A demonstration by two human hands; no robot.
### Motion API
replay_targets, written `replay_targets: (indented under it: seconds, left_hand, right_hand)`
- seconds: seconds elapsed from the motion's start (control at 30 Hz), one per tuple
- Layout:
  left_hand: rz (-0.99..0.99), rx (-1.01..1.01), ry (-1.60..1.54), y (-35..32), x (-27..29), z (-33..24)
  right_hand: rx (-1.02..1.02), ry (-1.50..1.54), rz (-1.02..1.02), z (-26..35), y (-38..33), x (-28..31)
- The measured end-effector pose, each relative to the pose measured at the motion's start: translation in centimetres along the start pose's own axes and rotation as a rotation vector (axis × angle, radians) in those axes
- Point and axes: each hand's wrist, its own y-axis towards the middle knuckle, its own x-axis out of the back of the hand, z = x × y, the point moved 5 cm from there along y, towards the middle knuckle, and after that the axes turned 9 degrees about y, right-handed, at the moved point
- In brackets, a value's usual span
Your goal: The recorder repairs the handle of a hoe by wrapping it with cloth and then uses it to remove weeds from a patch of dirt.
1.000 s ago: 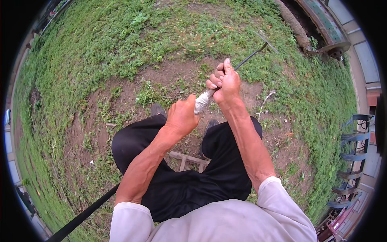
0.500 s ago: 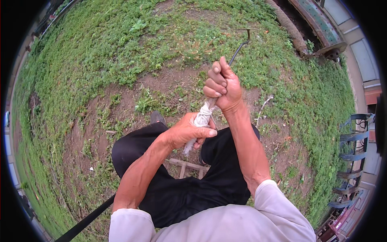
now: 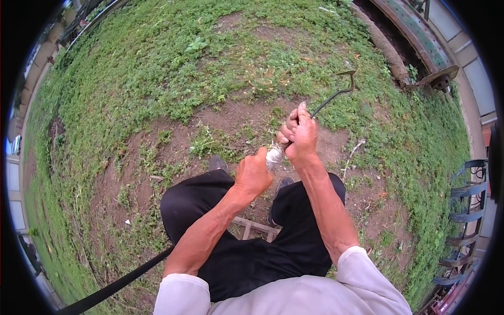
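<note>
A small hand hoe with a thin, bent dark metal neck and a narrow blade is held slantwise in front of me, its head pointing away and to the right. Closed around its handle just below the metal neck is my right hand. White cloth wrapping covers the handle's near part. There my left hand is closed in a fist with its back up, which hides the handle's end. The hoe's head hangs over green weeds, apart from my hands.
Between my knees in black trousers, a wooden frame shows on the ground. Bare soil and low weeds surround me. A rusty metal beam and a log lie at far right. Curved metal bars stand on the right; a black strap crosses lower left.
My left hand has turned from thumb lying across the wrapping to a fist, back up. The hoe's head has swung right and nearer, and my right hand has come down slightly.
</note>
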Motion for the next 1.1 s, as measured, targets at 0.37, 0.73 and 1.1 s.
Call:
replay_targets:
  seconds: [0.37,0.73,1.1]
  left_hand:
    - [0.76,0.019,-1.159,-1.9,0.8,-4.7]
    - [0.058,-0.105,-0.171,-0.5,0.1,-0.7]
    - [0.467,-0.138,-0.683,-1.1,1.6,-2.4]
  right_hand:
    - [-0.399,0.281,0.516,2.2,-0.2,-1.7]
    - [-0.197,0.062,0.175,-0.8,-0.6,-0.4]
    - [-0.259,0.177,0.211,0.7,0.8,1.3]
